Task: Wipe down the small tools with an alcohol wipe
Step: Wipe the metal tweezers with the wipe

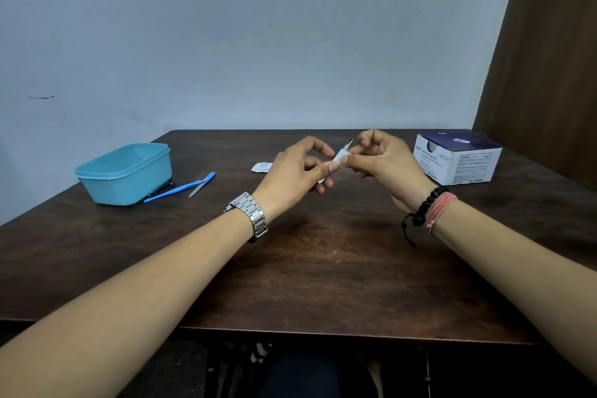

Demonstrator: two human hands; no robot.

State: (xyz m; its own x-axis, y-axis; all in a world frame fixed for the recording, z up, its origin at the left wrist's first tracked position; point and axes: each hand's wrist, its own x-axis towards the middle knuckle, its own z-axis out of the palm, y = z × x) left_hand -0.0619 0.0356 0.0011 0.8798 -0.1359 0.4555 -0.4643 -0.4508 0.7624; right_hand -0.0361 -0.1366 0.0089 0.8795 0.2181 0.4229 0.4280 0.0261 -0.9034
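tool: small metal piece held above the bench, long axis tilting up and away to the right | left hand: pinches its near end | right hand: pinches white wipe round its middle; next stroke judged to run toward the far tip

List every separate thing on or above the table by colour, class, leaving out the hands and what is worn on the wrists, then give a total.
Blue: 3, the tub, the long-handled tool, the nail file.
White: 3, the wipe pinched around a tool, the torn sachet, the swab box.
Metal: 1, the small tool held in the wipe.
Black: 1, hair clips beside the tub.
Total: 8.
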